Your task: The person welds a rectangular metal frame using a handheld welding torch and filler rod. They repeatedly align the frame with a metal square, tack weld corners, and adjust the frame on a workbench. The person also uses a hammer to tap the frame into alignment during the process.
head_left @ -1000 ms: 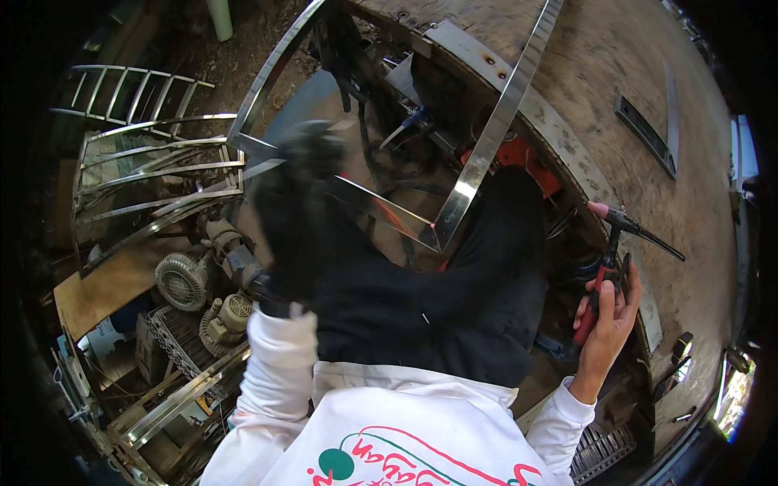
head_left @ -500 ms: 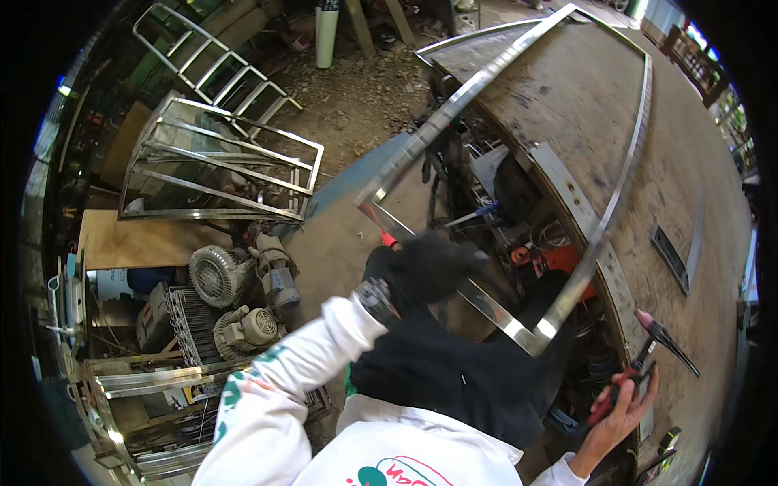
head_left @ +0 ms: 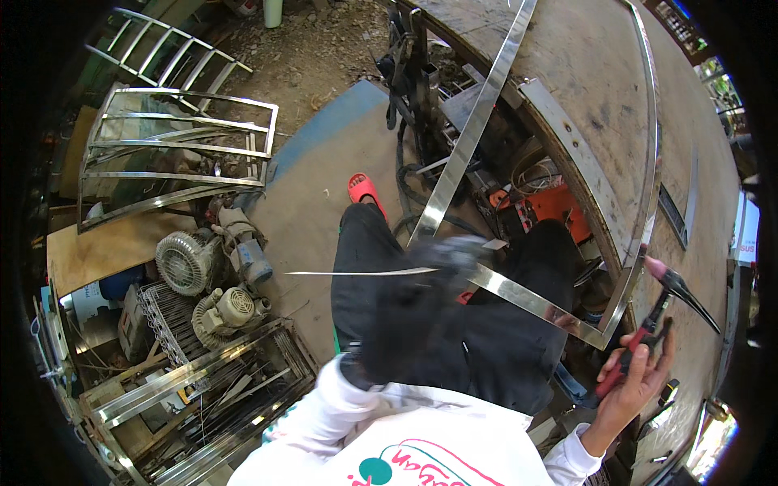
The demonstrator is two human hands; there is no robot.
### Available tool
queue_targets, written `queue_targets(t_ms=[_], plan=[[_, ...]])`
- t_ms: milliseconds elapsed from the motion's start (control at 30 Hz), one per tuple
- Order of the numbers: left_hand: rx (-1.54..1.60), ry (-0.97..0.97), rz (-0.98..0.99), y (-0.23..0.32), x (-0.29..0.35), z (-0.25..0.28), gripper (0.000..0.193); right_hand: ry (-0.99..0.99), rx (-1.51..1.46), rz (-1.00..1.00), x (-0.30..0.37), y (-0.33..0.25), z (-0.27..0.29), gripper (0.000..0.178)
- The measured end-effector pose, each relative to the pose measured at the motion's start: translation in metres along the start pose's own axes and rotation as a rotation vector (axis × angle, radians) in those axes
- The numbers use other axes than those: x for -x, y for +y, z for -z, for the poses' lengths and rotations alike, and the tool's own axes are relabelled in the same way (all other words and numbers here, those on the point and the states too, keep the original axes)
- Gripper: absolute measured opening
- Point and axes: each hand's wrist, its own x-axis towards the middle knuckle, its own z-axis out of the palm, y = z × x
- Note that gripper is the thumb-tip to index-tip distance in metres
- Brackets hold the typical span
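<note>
Our gloved left hand (head_left: 421, 304) is blurred at the lower bar of the metal frame (head_left: 535, 304); we cannot tell whether its grip is apart or together. A thin rod (head_left: 348, 273) sticks out leftward beside it. The frame reaches from above our lap across the left edge of the surface (head_left: 583, 73). Our bare right hand (head_left: 639, 374) has its grip clamped on a red-handled torch (head_left: 676, 287), near that edge.

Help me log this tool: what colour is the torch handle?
The torch handle is red and black, clearest in the head view.
</note>
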Motion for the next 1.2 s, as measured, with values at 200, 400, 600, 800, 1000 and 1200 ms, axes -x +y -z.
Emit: queue_targets(t_ms=[200,400,600,800,1000,1200], plan=[[0.075,0.3,0.209,-0.002,-0.001,0.09,0.03,-0.32,0.027,-0.106,0.006,-0.005,-0.055,0.069],[0.162,0.293,0.31,-0.012,0.012,0.09,0.032,-0.369,0.009,-0.114,-0.007,-0.021,-0.097,0.069],[0.171,0.207,0.38,-0.007,0.008,0.071,0.029,-0.259,0.017,-0.092,-0.015,-0.022,-0.121,0.066],[0.156,0.189,0.447,-0.004,-0.007,0.072,0.028,-0.305,0.019,-0.273,-0.012,-0.019,-0.132,0.07],[0.219,0.278,0.413,-0.02,-0.014,0.079,0.032,-0.665,0.1,-0.57,-0.003,-0.016,-0.131,0.069],[0.005,0.214,0.358,-0.024,-0.014,0.094,0.046,-0.727,0.146,-0.634,-0.007,-0.016,-0.133,0.07]])
